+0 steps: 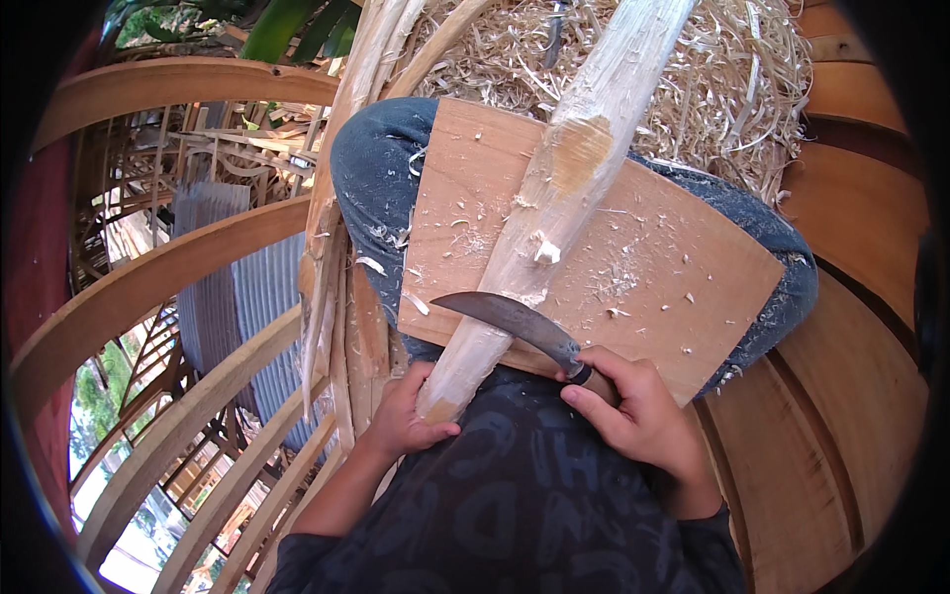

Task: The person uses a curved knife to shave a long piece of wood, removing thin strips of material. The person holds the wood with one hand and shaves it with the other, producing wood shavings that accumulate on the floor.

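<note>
A pale, peeled wooden pole [554,198] slants across a flat wooden board [673,257] that rests on my lap. Around the pole's near end my left hand [404,414] is closed. My right hand [633,401] grips the handle of a curved knife [515,322]. The dark blade lies across the pole a little above my left hand, its tip pointing left. A curled shaving [545,249] clings to the pole's surface just beyond the blade. Farther up, a yellowish bare patch shows on the wood.
A heap of wood shavings [732,89] covers the floor beyond my knees. Long split wood strips [332,277] stand along my left side, by a slatted wooden railing [158,282]. Wooden planks [811,445] lie to my right. Small chips are scattered over the board and my jeans.
</note>
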A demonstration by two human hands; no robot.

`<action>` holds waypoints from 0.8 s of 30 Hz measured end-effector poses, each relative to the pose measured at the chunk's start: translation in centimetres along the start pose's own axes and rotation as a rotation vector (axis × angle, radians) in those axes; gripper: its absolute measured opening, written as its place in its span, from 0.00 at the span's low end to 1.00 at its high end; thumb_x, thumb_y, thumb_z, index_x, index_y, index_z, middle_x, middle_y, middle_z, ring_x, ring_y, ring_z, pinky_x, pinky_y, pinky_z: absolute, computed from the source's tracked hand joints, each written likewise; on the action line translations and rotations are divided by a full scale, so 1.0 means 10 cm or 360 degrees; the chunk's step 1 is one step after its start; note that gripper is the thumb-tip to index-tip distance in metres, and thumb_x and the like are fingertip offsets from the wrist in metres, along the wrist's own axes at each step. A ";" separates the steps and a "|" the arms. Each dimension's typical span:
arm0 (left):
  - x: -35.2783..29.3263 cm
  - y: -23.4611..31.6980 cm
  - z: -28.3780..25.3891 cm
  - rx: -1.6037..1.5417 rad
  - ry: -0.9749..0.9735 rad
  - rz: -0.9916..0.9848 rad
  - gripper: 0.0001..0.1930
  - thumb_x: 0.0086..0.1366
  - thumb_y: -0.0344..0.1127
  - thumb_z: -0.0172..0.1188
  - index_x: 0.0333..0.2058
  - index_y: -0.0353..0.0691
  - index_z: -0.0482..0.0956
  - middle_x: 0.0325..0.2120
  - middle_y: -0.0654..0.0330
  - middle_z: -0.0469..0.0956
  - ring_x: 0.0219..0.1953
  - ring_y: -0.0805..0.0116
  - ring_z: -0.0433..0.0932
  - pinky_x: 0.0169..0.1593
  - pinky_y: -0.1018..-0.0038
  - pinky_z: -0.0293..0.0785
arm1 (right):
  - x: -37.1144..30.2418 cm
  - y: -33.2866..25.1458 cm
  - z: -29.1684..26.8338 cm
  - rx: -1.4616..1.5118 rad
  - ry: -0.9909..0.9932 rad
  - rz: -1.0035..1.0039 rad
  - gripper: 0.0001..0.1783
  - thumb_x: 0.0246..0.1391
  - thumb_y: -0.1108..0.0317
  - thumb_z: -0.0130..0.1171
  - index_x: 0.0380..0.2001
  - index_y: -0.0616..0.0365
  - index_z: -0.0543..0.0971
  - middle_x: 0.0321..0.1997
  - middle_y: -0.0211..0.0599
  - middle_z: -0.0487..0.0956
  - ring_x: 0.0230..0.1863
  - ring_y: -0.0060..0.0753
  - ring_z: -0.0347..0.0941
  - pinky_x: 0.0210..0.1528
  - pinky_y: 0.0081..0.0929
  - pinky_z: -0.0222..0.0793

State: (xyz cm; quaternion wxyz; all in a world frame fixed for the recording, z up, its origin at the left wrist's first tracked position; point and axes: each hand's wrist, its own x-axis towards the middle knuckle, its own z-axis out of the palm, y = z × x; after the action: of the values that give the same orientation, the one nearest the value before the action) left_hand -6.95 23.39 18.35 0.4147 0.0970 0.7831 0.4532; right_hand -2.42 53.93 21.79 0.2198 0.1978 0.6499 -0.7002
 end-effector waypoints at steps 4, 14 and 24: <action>-0.01 -0.01 0.03 0.0002 0.0042 0.0017 0.41 0.43 0.65 0.68 0.44 0.35 0.70 0.32 0.53 0.78 0.35 0.62 0.80 0.40 0.70 0.73 | 0.01 0.05 -0.03 0.0068 0.0199 -0.0044 0.11 0.54 0.71 0.58 0.39 0.64 0.75 0.28 0.38 0.79 0.30 0.23 0.75 0.33 0.22 0.68; -0.01 -0.02 -0.01 0.0037 -0.0021 -0.0025 0.40 0.44 0.65 0.68 0.43 0.35 0.70 0.32 0.54 0.79 0.35 0.61 0.80 0.39 0.70 0.74 | 0.02 -0.10 -0.28 0.0531 0.0538 0.0119 0.08 0.54 0.73 0.57 0.36 0.65 0.73 0.19 0.26 0.72 0.22 0.18 0.69 0.27 0.16 0.63; -0.03 -0.09 0.02 -0.0026 0.0025 -0.0002 0.41 0.43 0.66 0.68 0.43 0.35 0.70 0.31 0.53 0.79 0.34 0.62 0.80 0.39 0.71 0.74 | 0.11 0.02 -0.02 -0.0250 -0.0248 -0.0150 0.11 0.53 0.69 0.59 0.37 0.65 0.75 0.17 0.38 0.74 0.19 0.28 0.72 0.24 0.25 0.64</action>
State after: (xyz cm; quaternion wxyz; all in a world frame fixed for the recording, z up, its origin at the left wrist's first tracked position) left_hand -6.42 22.83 17.78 0.4095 0.0895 0.7827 0.4601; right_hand -3.18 54.04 21.02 0.2513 0.0940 0.6923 -0.6699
